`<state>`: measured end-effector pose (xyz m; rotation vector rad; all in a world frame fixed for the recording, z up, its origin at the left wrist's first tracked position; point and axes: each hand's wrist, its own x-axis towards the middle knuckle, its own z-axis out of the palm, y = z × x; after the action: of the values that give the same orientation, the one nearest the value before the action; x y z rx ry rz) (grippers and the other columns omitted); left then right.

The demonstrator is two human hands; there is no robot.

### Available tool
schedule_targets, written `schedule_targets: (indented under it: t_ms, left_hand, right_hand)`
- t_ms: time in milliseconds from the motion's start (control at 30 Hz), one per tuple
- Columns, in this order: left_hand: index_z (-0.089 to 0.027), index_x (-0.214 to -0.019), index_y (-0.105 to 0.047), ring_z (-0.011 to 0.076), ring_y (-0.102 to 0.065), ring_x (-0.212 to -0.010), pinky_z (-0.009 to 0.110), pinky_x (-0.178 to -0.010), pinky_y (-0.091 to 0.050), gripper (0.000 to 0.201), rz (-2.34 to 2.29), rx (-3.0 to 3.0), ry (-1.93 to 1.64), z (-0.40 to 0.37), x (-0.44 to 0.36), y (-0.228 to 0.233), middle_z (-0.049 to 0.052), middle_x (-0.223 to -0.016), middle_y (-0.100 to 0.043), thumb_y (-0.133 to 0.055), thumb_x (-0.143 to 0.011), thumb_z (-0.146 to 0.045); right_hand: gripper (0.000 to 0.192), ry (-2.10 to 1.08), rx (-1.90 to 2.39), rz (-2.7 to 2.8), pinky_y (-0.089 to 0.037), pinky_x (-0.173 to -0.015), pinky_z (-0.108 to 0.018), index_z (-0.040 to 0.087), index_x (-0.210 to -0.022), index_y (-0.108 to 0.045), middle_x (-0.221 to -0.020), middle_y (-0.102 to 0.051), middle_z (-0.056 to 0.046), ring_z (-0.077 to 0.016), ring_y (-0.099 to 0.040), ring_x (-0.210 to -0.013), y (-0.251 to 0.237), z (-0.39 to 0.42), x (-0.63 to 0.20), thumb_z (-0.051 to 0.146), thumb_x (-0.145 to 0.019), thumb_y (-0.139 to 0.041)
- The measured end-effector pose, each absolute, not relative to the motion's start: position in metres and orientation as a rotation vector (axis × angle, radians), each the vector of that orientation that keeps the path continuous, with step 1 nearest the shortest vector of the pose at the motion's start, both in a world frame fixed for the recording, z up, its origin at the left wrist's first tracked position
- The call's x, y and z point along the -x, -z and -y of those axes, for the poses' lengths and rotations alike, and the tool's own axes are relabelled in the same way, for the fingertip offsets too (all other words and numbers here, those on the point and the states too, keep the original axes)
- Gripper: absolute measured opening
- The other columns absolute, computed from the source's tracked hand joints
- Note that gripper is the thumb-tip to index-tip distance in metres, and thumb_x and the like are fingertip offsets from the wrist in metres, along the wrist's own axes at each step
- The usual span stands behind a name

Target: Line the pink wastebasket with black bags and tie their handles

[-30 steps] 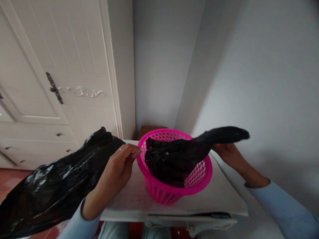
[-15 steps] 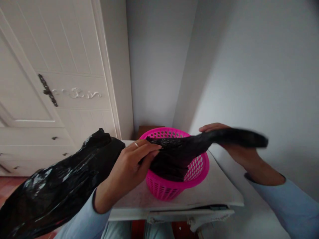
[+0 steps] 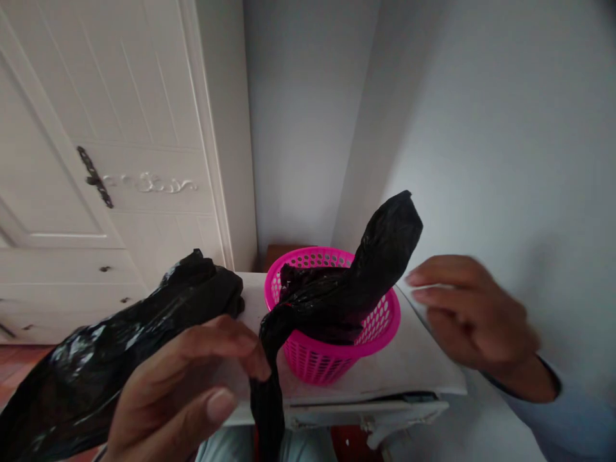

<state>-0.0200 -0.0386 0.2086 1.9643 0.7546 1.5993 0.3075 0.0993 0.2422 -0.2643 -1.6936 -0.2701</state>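
A black plastic bag (image 3: 327,298) lies bunched in a pink perforated basket (image 3: 325,366). One end of it stands up over the basket's back right rim, and a twisted strip hangs over the front left rim. My left hand (image 3: 187,385) is open, thumb and fingers apart; its fingertips overlap the hanging strip, and I cannot tell if they touch it. To the right of the basket my right hand (image 3: 476,314) is open and slightly blurred, with loosely bent fingers and nothing in them. A second, larger black plastic bag (image 3: 129,340) stretches out at the left, partly behind my left hand.
The basket stands on a small white table (image 3: 423,369) with a drawer (image 3: 346,414) at its front. A white wardrobe (image 3: 154,135) with a dark handle rises at the left. Grey walls (image 3: 308,115) meet in a corner behind the table.
Both hands have let go of the bag in the basket. My left hand moved down and toward me, my right hand lower. The bag's right end now points up, and a strip hangs in front.
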Motion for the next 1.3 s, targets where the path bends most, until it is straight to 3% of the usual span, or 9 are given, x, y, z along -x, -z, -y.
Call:
schedule_targets:
  t_ms: [133, 200, 333, 467, 600, 700, 933, 1067, 1300]
  left_hand:
    - [-0.028, -0.108, -0.072, 0.0188, -0.071, -0.090, 0.026, -0.076, -0.060, 0.015, -1.256, -2.005, -1.672, 0.012, 0.006, -0.222, 0.004, -0.100, -0.074, -0.065, -0.095, -0.031]
    - [-0.024, -0.115, -0.070, 0.0179, -0.071, -0.087, 0.028, -0.076, -0.059, 0.025, -1.454, -1.986, -1.542, -0.005, 0.001, -0.221, 0.006, -0.104, -0.074, -0.066, -0.094, -0.036]
    - [-0.017, -0.111, -0.071, 0.0158, -0.069, -0.073, 0.026, -0.066, -0.056, 0.025, -1.410, -2.034, -1.250, -0.014, -0.004, -0.216, 0.005, -0.089, -0.075, -0.062, -0.093, -0.033]
    - [-0.017, -0.104, -0.071, 0.0133, -0.064, -0.059, 0.023, -0.052, -0.051, 0.022, -1.216, -1.981, -1.240, 0.001, -0.011, -0.227, 0.003, -0.077, -0.071, -0.057, -0.093, -0.030]
    - [-0.017, -0.108, -0.071, 0.0145, -0.064, -0.068, 0.025, -0.060, -0.048, 0.025, -1.372, -2.152, -1.271, -0.014, -0.025, -0.251, 0.003, -0.080, -0.072, -0.059, -0.094, -0.034]
    - [-0.017, -0.099, -0.072, 0.0162, -0.062, -0.072, 0.027, -0.062, -0.043, 0.024, -1.402, -2.380, -0.991, -0.046, -0.037, -0.260, 0.003, -0.084, -0.072, -0.068, -0.087, -0.038]
    - [-0.016, -0.093, -0.075, 0.0133, -0.057, -0.064, 0.025, -0.058, -0.037, 0.030, -1.077, -2.410, -0.493, -0.095, -0.048, -0.248, 0.000, -0.074, -0.068, -0.073, -0.084, -0.044]
    - [-0.017, -0.093, -0.076, 0.0157, -0.060, -0.071, 0.026, -0.061, -0.037, 0.038, -1.274, -2.477, -0.488, -0.103, -0.041, -0.244, 0.003, -0.083, -0.072, -0.073, -0.082, -0.054]
    - [-0.017, -0.085, -0.073, 0.0175, -0.057, -0.067, 0.029, -0.058, -0.031, 0.058, -1.410, -2.602, -0.296, -0.114, -0.052, -0.237, 0.004, -0.076, -0.069, -0.068, -0.078, -0.074]
  right_hand:
    - [0.039, 0.648, 0.144, 2.315, -0.051, -0.103, -0.048, 0.009, -0.130, -0.058, -0.131, -0.064, -0.019, -0.0287, -0.059, -0.126, -0.242, -0.074, -0.279, 0.003, -0.092, -0.053]
    - [0.044, 0.651, 0.251, 2.374, -0.048, -0.108, -0.052, 0.008, -0.137, -0.054, -0.134, -0.063, -0.019, -0.0307, -0.057, -0.128, -0.241, -0.082, -0.268, 0.004, -0.094, -0.051]
    - [0.024, 0.548, 0.212, 2.409, -0.049, -0.104, -0.049, 0.016, -0.112, -0.066, -0.109, -0.070, -0.009, -0.0234, -0.064, -0.104, -0.239, -0.110, -0.265, 0.005, -0.095, -0.052]
    - [0.025, 0.426, 0.082, 2.349, -0.047, -0.109, -0.046, 0.021, -0.099, -0.062, -0.114, -0.069, -0.007, -0.0193, -0.063, -0.111, -0.242, -0.118, -0.274, 0.001, -0.094, -0.049]
    - [0.017, 0.423, 0.089, 2.219, -0.048, -0.103, -0.044, 0.020, -0.091, -0.055, -0.117, -0.068, -0.009, -0.0208, -0.061, -0.115, -0.247, -0.109, -0.275, 0.004, -0.096, -0.052]
    - [0.018, 0.502, 0.081, 2.172, -0.047, -0.095, -0.043, 0.020, -0.084, -0.050, -0.114, -0.068, -0.010, -0.0229, -0.062, -0.112, -0.248, -0.101, -0.272, 0.010, -0.099, -0.053]
    - [0.022, 0.554, 0.032, 2.212, -0.048, -0.097, -0.040, 0.020, -0.080, -0.048, -0.108, -0.071, -0.006, -0.0200, -0.065, -0.108, -0.245, -0.088, -0.285, 0.008, -0.099, -0.049]
    - [0.022, 0.500, 0.039, 2.189, -0.049, -0.094, -0.042, 0.021, -0.079, -0.045, -0.108, -0.070, -0.008, -0.0212, -0.066, -0.108, -0.244, -0.079, -0.302, 0.008, -0.097, -0.049]
    - [0.019, 0.508, 0.157, 2.140, -0.050, -0.089, -0.041, 0.022, -0.080, -0.049, -0.107, -0.071, -0.008, -0.0230, -0.067, -0.105, -0.235, -0.064, -0.318, 0.014, -0.097, -0.052]
